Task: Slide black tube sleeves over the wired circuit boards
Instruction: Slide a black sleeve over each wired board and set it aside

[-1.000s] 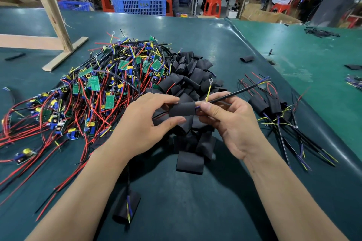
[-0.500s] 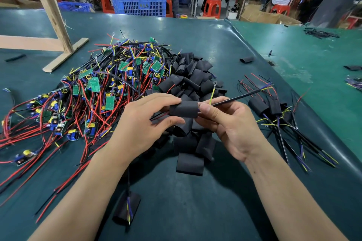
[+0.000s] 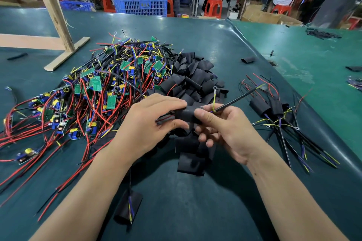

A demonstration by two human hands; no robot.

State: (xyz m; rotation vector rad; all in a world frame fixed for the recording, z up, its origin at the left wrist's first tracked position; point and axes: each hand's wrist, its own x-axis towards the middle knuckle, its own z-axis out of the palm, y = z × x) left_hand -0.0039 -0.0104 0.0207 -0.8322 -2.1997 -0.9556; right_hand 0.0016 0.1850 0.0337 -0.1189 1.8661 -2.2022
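Compared with a second ago, the black sleeve [image 3: 186,114] sits a little higher above the desk [image 3: 195,211] and the two hands have drawn closer together over it; the black cable [image 3: 238,98] that comes out of its right end still points up and to the right, and its yellow wire with a ring end [image 3: 214,96] stands a touch more upright. The piles on the desk have not moved.

The left hand [image 3: 146,127] is closed around the left end of the sleeve, thumb below and fingers curled over the top, with red and black wires [image 3: 165,119] coming out of that end under the fingertips. The right hand [image 3: 225,129] pinches the right end of the sleeve between thumb and forefinger, where the cable leaves it; its other fingers are curled loosely beneath. The circuit board itself cannot be seen inside the sleeve.

The sleeve is held in the air over the middle of the desk, just above a heap of loose black sleeves [image 3: 193,82]. To the left of that heap lies a large tangle of wired circuit boards [image 3: 98,92], reaching toward the left edge. Toward the right edge lie a few finished pieces [image 3: 274,107], sleeves already on. One more sleeved piece [image 3: 128,208] lies near the front edge, between the forearms.
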